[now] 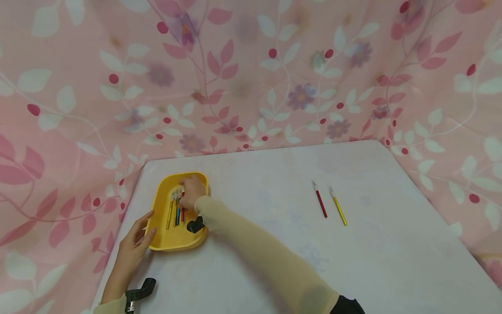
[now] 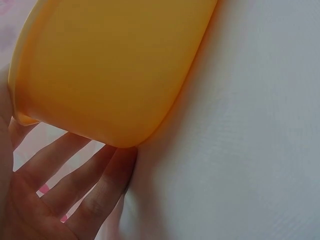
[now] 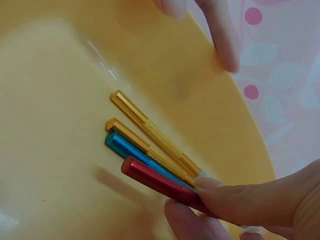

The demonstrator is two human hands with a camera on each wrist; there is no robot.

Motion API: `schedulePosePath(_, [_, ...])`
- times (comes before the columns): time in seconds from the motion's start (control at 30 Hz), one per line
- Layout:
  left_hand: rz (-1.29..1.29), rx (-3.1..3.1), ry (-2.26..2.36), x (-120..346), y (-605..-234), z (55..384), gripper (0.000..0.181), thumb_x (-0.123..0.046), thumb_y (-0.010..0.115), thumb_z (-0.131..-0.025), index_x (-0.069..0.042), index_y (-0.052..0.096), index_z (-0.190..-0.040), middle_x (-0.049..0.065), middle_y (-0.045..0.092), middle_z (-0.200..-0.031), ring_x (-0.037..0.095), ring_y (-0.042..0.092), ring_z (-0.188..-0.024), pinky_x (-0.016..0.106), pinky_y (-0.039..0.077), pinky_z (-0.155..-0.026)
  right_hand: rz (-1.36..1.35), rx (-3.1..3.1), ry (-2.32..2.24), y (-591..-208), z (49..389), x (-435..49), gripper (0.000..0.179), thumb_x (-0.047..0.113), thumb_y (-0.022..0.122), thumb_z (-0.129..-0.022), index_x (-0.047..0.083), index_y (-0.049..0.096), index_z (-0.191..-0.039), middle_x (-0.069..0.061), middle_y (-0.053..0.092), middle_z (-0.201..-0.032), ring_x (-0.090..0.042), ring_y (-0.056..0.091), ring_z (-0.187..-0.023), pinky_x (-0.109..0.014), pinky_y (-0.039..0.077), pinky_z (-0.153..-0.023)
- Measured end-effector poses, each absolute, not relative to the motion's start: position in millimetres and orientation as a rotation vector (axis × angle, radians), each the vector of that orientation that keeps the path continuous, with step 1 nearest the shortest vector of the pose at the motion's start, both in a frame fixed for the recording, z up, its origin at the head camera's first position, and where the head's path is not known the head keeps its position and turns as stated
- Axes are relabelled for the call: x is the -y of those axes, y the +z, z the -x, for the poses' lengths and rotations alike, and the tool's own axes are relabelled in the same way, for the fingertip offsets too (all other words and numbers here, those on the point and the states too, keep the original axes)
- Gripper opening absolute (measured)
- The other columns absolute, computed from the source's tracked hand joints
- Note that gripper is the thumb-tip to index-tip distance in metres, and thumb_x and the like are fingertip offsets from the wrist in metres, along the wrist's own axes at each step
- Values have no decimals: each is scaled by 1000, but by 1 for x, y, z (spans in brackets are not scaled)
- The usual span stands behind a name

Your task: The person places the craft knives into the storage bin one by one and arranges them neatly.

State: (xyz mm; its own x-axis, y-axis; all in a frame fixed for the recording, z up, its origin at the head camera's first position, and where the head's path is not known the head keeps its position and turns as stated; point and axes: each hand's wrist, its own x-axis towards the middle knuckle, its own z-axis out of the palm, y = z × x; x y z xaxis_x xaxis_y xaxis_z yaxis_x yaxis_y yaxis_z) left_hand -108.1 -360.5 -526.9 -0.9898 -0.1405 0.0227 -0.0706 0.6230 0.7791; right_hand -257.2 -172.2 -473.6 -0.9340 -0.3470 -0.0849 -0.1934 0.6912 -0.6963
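A yellow plastic tray [image 1: 178,239] stands on the left of the table. My left hand [image 1: 131,248] holds its left side, thumb at the rim and fingers against the outer wall [image 2: 115,95]. Inside the tray, my right hand [image 1: 193,192] pinches a red craft knife [image 3: 155,177] between thumb and fingers. Beside it lie a blue craft knife [image 3: 127,148] and two yellow ones, the outer yellow craft knife [image 3: 131,107] slightly apart. Their tip ends are partly hidden by the right hand in the right wrist view.
On the right half of the white table [image 1: 255,261] lie another red craft knife [image 1: 321,203] and another yellow craft knife [image 1: 339,210], side by side with pale tips pointing away. A pink floral cloth [image 1: 243,100] hangs behind the table.
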Motion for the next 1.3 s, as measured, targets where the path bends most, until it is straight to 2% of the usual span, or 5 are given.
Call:
schedulePosePath(0.63, [-174, 2743, -1352, 361, -530, 108, 61, -36, 62, -114, -30, 40, -171, 17, 41, -172, 51, 41, -152, 4, 29, -105, 431, -2703, -867, -489, 272, 184, 62, 13, 88, -92, 18, 67, -151, 2, 62, -144, -12, 58, -130, -20, 53, -96])
schedulePosePath(0.8, [-196, 2755, -1349, 360, -529, 109, 62, -37, 61, -114, -31, 39, -171, 17, 40, -172, 51, 41, -153, 41, 38, -126, 376, -2652, -931, -490, 272, 185, 60, 11, 86, -94, 17, 68, -150, 2, 61, -152, -12, 54, -141, -20, 54, -97])
schedulePosePath(0.9, [-204, 2753, -1362, 360, -528, 109, 62, -38, 62, -114, -30, 39, -171, 19, 39, -172, 52, 39, -153, 70, 37, -121, 348, -2632, -970, -491, 273, 186, 60, 10, 87, -93, 17, 69, -149, 3, 61, -152, -11, 58, -134, -19, 56, -89])
schedulePosePath(1.13, [-207, 2766, -1347, 362, -527, 110, 62, -39, 61, -114, -32, 39, -171, 16, 39, -173, 50, 39, -154, 41, 37, -126, 366, -2640, -979, -488, 271, 186, 61, 12, 89, -92, 16, 69, -149, 1, 65, -146, -13, 60, -131, -20, 58, -91])
schedulePosePath(1.3, [-195, 2759, -1366, 362, -527, 111, 63, -39, 61, -114, -29, 38, -172, 19, 37, -173, 53, 37, -154, 74, 36, -119, 388, -2652, -954, -487, 271, 186, 62, 12, 89, -91, 17, 68, -150, 0, 62, -148, -14, 55, -138, -22, 54, -102])
